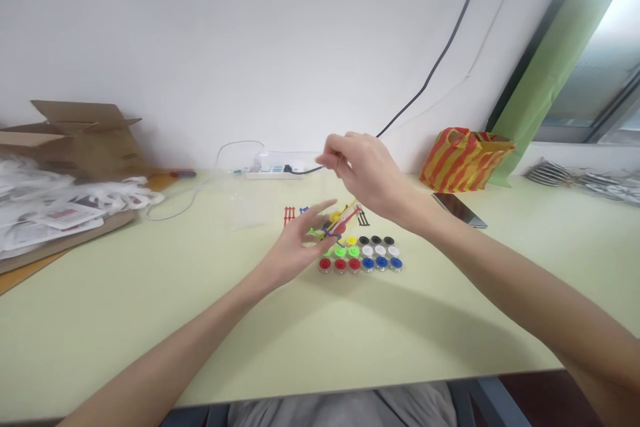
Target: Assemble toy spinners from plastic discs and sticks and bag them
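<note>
Two forearms (500, 263), two hands (373, 173), three front-row red discs (340, 265), three blue discs (381, 263)

Cardboard box (107, 152) at left, power strip (273, 175) by the wall (200, 47), striped bag (460, 163) near a dark-screened device (457, 208).

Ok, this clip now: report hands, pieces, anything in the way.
Left hand curved around coloured pieces, grip unclear. Right hand raised, fingers curled, contents unclear. Pieces and left hand partly hide the rows of discs.
</note>
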The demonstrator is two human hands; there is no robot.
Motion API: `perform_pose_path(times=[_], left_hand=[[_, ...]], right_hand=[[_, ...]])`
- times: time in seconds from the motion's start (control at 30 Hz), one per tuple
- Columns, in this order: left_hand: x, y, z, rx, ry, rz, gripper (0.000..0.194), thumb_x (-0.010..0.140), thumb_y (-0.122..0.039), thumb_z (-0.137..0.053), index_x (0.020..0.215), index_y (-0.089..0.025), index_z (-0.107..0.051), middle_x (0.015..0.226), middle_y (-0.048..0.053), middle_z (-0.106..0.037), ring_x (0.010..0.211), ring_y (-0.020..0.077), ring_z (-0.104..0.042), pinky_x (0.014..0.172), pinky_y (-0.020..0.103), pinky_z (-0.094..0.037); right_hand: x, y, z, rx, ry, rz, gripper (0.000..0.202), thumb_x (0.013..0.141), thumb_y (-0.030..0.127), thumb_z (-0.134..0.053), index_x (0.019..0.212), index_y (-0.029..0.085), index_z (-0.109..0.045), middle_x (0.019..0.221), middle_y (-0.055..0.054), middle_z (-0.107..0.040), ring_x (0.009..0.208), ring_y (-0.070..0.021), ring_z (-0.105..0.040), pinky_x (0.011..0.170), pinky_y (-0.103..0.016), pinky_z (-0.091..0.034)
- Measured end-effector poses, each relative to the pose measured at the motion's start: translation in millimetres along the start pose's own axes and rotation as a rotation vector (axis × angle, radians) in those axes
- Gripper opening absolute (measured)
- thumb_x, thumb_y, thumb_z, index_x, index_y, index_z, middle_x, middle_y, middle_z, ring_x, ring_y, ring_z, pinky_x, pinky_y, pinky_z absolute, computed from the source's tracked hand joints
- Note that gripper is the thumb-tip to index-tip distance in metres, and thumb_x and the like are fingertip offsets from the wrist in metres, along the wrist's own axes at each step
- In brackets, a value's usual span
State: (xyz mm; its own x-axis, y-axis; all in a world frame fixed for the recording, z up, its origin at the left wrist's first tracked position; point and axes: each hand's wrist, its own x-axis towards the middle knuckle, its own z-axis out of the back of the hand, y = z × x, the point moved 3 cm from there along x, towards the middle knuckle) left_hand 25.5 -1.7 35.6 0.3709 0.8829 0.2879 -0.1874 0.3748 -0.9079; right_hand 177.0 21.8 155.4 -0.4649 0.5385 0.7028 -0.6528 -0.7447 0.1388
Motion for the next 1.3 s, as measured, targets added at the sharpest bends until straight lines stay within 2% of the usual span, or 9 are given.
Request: perform_pose_path(times=[0.17, 0.37, 0.6, 0.73, 0.83, 0.97, 1.03, 1.13, 1.3], left_hand=[[-1.6, -3.9, 1.1, -0.07, 0.079, 0.021, 0.065, 0.09, -0.041, -0.073, 0.151, -0.033, -0.051, 0.142, 0.007, -0.065, 0.144, 0.0317, -0.049, 0.105, 0.041, -0.055], [-2.9, -4.5, -0.8, -0.167, 0.102, 0.004, 0.067, 0.093, -0.044, -0.07, 0.155, -0.031, -0.047, 0.135, 0.01, -0.07, 0.135, 0.0347, -0.058, 0.108, 0.05, -0.051], [0.0, 0.4, 1.3, -0.302, 0.049, -0.035, 0.053, 0.09, -0.04, -0.076, 0.141, -0.032, -0.062, 0.154, 0.007, -0.056, 0.143, 0.0341, -0.051, 0.109, 0.046, -0.053], [1.0, 3.0, 3.2, -0.287, 0.028, -0.048, 0.049, 0.089, -0.04, -0.077, 0.136, -0.029, -0.067, 0.151, 0.008, -0.059, 0.145, 0.0353, -0.048, 0.111, 0.047, -0.051], [-0.1, 2.8, 2.6, -0.272, 0.017, -0.037, 0.055, 0.09, -0.041, -0.076, 0.142, -0.028, -0.062, 0.146, 0.012, -0.063, 0.141, 0.0369, -0.052, 0.109, 0.05, -0.053], [-1.3, 1.4, 1.1, -0.267, 0.015, -0.044, 0.056, 0.092, -0.041, -0.074, 0.145, -0.03, -0.059, 0.149, 0.012, -0.06, 0.137, 0.037, -0.056, 0.103, 0.048, -0.057], [-1.4, 0.8, 1.0, -0.253, 0.002, -0.057, 0.053, 0.092, -0.04, -0.073, 0.143, -0.031, -0.06, 0.152, 0.011, -0.057, 0.135, 0.0364, -0.058, 0.1, 0.046, -0.059], [-1.7, -1.1, 1.7, -0.22, -0.031, -0.064, 0.055, 0.091, -0.04, -0.074, 0.144, -0.033, -0.058, 0.15, 0.01, -0.059, 0.131, 0.036, -0.062, 0.092, 0.045, -0.063], [-2.8, -5.2, 0.8, -0.222, 0.0, -0.044, 0.069, 0.09, -0.042, -0.076, 0.152, -0.032, -0.048, 0.14, 0.014, -0.066, 0.124, 0.0352, -0.066, 0.087, 0.043, -0.064]], right_hand=[[7.6, 0.1, -8.9, -0.068, 0.08, 0.068, 0.029, 0.109, 0.039, -0.043, 0.09, 0.022, -0.056, 0.065, 0.0, -0.051, 0.061, -0.0155, -0.042, 0.064, -0.031, -0.025], [14.6, -9.3, -24.3, -0.004, 0.171, 0.086, 0.028, 0.107, 0.034, -0.047, 0.084, 0.022, -0.057, 0.056, 0.005, -0.044, 0.053, -0.0132, -0.033, 0.061, -0.03, -0.022], [21.7, -26.5, -35.3, 0.174, 0.189, -0.023, 0.025, 0.101, 0.035, -0.057, 0.08, 0.021, -0.059, 0.069, 0.001, -0.058, 0.064, -0.0143, -0.046, 0.066, -0.029, -0.029], [18.9, -37.9, -42.8, 0.283, 0.283, -0.107, 0.017, 0.092, 0.033, -0.067, 0.084, 0.019, -0.062, 0.075, 0.0, -0.062, 0.068, -0.0148, -0.052, 0.067, -0.029, -0.034], [14.0, -41.1, -48.0, 0.351, 0.363, -0.06, 0.011, 0.085, 0.027, -0.071, 0.085, 0.018, -0.064, 0.079, -0.001, -0.063, 0.072, -0.0147, -0.055, 0.068, -0.028, -0.038], [3.4, -37.7, -38.3, 0.396, 0.29, -0.016, 0.034, 0.097, 0.042, -0.059, 0.078, 0.016, -0.071, 0.091, -0.005, -0.068, 0.08, -0.0152, -0.059, 0.075, -0.03, -0.042], [-4.6, -35.5, -29.0, 0.37, 0.292, -0.097, 0.051, 0.101, 0.056, -0.05, 0.077, 0.017, -0.073, 0.079, -0.004, -0.066, 0.072, -0.0152, -0.057, 0.071, -0.031, -0.041], [-17.5, -31.8, -14.0, 0.343, 0.358, -0.182, 0.057, 0.098, 0.066, -0.049, 0.081, 0.018, -0.075, 0.066, -0.003, -0.063, 0.065, -0.0165, -0.056, 0.065, -0.032, -0.04], [-35.9, -41.0, 6.1, 0.471, 0.357, -0.266, 0.048, 0.09, 0.058, -0.069, 0.122, 0.022, -0.073, 0.098, -0.008, -0.076, 0.086, -0.0222, -0.067, 0.074, -0.034, -0.051]])
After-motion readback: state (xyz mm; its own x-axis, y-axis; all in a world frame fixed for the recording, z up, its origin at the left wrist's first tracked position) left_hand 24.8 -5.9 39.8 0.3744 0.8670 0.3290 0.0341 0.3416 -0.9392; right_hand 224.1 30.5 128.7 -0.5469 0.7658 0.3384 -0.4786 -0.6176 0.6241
